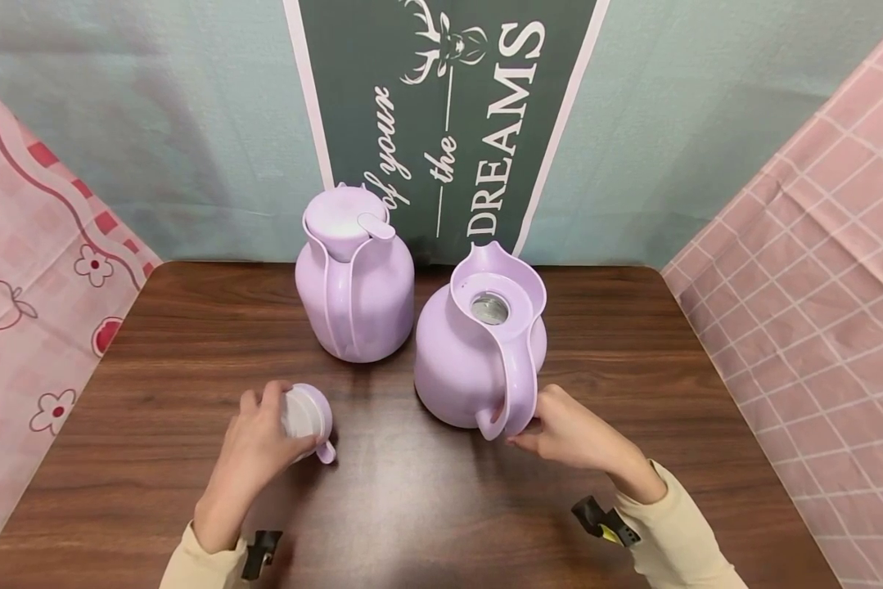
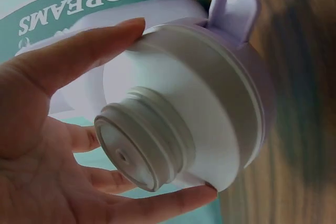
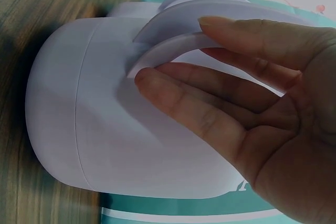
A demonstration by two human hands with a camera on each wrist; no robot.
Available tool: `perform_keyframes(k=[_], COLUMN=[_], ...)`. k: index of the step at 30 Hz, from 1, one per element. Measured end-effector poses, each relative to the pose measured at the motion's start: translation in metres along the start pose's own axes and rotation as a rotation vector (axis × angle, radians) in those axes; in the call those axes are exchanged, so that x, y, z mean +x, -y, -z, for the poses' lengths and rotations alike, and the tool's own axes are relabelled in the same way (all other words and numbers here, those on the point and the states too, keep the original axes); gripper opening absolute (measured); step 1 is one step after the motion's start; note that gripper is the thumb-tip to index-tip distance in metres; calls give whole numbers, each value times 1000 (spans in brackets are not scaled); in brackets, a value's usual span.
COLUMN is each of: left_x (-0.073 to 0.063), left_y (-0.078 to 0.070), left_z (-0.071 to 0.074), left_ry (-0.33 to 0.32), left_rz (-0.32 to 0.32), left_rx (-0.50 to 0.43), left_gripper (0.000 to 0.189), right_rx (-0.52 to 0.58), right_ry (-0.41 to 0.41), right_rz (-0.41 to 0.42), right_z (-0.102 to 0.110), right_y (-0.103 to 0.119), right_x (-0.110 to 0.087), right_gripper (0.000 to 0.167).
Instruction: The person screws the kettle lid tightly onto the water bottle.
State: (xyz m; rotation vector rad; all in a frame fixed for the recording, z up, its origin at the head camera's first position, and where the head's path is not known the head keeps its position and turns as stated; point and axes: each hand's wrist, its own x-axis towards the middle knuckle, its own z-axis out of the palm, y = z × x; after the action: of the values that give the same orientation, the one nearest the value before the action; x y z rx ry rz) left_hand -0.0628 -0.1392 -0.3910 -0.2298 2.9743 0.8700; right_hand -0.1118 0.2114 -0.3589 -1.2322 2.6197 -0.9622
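Note:
My left hand [image 1: 253,442] grips a lilac screw-in jug lid [image 1: 323,409] by its edge, low over the table's left half. The left wrist view shows the lid's pale threaded plug [image 2: 142,137] turned toward the palm, with the small lilac thumb tab [image 2: 234,11] at the far side. On the right stands a lilac vacuum jug [image 1: 448,368], its round mouth [image 1: 490,307] uncovered. At the lower end of the jug's handle [image 1: 518,376] is my right hand [image 1: 569,429]. In the right wrist view, thumb and fingers hold that handle from both sides.
A second lilac vacuum jug [image 1: 382,303], with its lid [image 1: 344,217] on, stands to the left and slightly behind the uncovered one. Both are on a dark wood table [image 1: 426,507]. Behind rises a cloth backdrop [image 1: 213,139] with a green printed panel; patterned cloths hang at both sides.

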Motion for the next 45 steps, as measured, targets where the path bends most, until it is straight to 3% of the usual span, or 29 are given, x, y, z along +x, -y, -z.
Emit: perform_keyframes(k=[8, 13, 25, 39, 45], left_x=[-4, -4, -4, -7, -7], left_y=[-19, -30, -50, -61, -66], left_z=[8, 12, 13, 10, 11], left_ry=[-94, -118, -137, -121, -144], left_rz=[-61, -82, -146, -201, -259], left_rx=[-60, -81, -112, -123, -121], left_gripper=[69, 70, 66, 71, 74], right_rx=[2, 3, -10, -12, -13], right_ry=[2, 5, -1, -4, -7], right_rz=[1, -6, 7, 15, 22], right_z=[0, 1, 1, 1, 1], right_y=[0, 1, 0, 1, 1], right_x=[1, 0, 0, 0, 0], right_gripper=[16, 16, 16, 15, 15])
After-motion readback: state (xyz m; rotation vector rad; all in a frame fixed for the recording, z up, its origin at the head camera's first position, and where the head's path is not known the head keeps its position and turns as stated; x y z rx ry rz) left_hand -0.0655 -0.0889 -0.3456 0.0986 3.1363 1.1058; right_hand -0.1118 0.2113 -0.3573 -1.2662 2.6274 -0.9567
